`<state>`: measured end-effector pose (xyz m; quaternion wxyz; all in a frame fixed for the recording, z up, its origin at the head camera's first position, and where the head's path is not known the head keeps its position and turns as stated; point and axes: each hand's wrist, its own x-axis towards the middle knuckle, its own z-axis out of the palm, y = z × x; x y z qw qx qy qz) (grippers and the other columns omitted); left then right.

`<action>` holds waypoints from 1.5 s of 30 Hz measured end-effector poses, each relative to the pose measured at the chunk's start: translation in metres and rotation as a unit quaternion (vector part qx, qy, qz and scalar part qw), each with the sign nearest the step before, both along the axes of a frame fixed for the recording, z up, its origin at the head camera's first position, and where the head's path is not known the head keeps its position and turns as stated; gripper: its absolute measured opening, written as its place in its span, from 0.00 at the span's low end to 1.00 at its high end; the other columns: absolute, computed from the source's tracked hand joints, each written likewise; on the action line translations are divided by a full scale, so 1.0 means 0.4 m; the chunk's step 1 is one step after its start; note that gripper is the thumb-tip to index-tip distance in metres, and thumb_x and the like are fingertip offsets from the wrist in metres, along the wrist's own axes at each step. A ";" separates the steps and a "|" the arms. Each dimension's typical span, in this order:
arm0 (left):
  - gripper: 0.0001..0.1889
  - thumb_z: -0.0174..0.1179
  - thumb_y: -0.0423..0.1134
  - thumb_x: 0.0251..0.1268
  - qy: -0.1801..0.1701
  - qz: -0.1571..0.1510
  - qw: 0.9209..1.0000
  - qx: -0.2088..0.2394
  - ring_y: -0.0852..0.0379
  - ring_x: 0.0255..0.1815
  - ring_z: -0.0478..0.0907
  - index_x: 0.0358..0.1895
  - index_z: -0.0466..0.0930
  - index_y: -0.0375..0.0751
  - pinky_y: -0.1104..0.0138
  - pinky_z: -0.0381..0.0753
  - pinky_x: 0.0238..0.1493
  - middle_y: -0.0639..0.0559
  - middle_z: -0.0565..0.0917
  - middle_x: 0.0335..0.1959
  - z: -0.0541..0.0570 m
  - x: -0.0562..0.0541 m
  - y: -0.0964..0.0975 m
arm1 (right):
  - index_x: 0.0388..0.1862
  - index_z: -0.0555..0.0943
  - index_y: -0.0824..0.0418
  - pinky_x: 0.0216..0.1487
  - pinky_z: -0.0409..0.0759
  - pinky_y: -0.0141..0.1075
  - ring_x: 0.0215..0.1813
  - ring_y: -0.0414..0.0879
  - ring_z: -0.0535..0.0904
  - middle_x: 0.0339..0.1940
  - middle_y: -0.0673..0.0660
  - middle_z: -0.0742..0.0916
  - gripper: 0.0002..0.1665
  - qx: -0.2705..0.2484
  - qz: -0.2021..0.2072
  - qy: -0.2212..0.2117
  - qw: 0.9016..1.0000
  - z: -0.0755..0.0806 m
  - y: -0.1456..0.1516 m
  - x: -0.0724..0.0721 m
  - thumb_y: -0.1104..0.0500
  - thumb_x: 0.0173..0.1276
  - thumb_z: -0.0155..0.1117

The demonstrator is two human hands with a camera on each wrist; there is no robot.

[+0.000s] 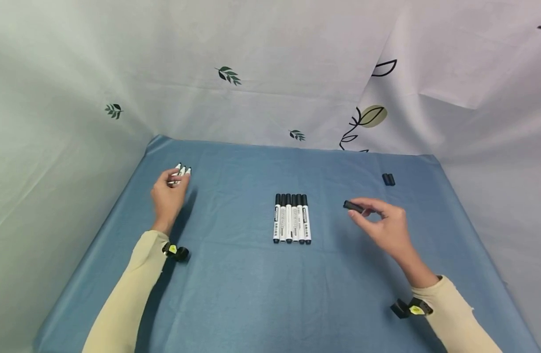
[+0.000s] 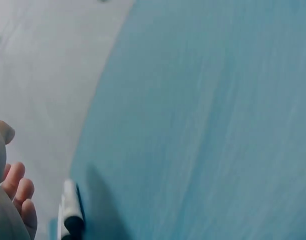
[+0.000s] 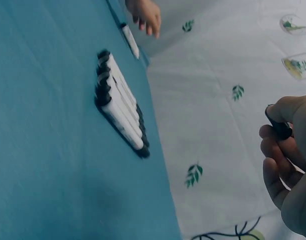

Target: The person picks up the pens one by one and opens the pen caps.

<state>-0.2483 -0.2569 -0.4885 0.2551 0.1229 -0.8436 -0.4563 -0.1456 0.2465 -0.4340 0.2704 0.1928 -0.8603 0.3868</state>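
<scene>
In the head view, my right hand (image 1: 382,228) pinches a black marker cap (image 1: 353,207) between thumb and fingers, above the blue cloth. The right wrist view also shows that cap (image 3: 280,126) at my fingertips. My left hand (image 1: 169,198) hovers at the far left, fingers loosely bent, over up to three white uncapped markers (image 1: 188,171) that it partly hides. Beside and below the left fingers (image 2: 24,190), the left wrist view shows these markers (image 2: 71,202) lying on the cloth. Between the hands lies a row of several capped whiteboard markers (image 1: 292,220), side by side.
Two black caps (image 1: 388,179) lie together at the back right of the blue cloth (image 1: 252,304). A pale curtain with leaf prints (image 1: 296,73) rises behind and along the sides of the table.
</scene>
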 end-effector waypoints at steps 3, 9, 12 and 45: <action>0.21 0.65 0.49 0.70 0.024 -0.035 0.999 0.018 0.64 0.37 0.77 0.58 0.83 0.39 0.76 0.72 0.38 0.44 0.88 0.45 0.015 0.023 0.035 | 0.46 0.90 0.61 0.38 0.73 0.22 0.35 0.30 0.79 0.40 0.58 0.91 0.17 -0.014 -0.017 -0.004 1.000 0.004 0.022 -0.024 0.71 0.57 0.78; 0.19 0.67 0.48 0.69 0.030 -0.111 0.993 0.008 0.64 0.39 0.78 0.55 0.85 0.38 0.75 0.74 0.43 0.46 0.88 0.45 0.031 0.085 0.105 | 0.47 0.90 0.62 0.40 0.75 0.18 0.41 0.28 0.79 0.41 0.57 0.89 0.15 -0.041 -0.047 -0.018 0.998 0.004 0.072 -0.080 0.69 0.60 0.77; 0.18 0.67 0.47 0.69 0.019 -0.143 0.990 -0.005 0.62 0.40 0.80 0.55 0.84 0.39 0.75 0.75 0.42 0.47 0.88 0.45 0.032 0.121 0.131 | 0.47 0.90 0.63 0.40 0.74 0.17 0.42 0.28 0.78 0.40 0.50 0.86 0.14 -0.056 -0.075 -0.024 0.995 -0.004 0.099 -0.107 0.68 0.61 0.76; 0.16 0.68 0.46 0.70 -0.017 -0.241 0.970 0.005 0.58 0.42 0.80 0.51 0.85 0.37 0.68 0.76 0.40 0.52 0.86 0.40 0.025 0.257 0.235 | 0.59 0.86 0.60 0.35 0.70 0.25 0.31 0.24 0.71 0.36 0.41 0.84 0.30 -0.123 -0.361 -0.228 0.896 -0.136 0.331 -0.312 0.40 0.69 0.68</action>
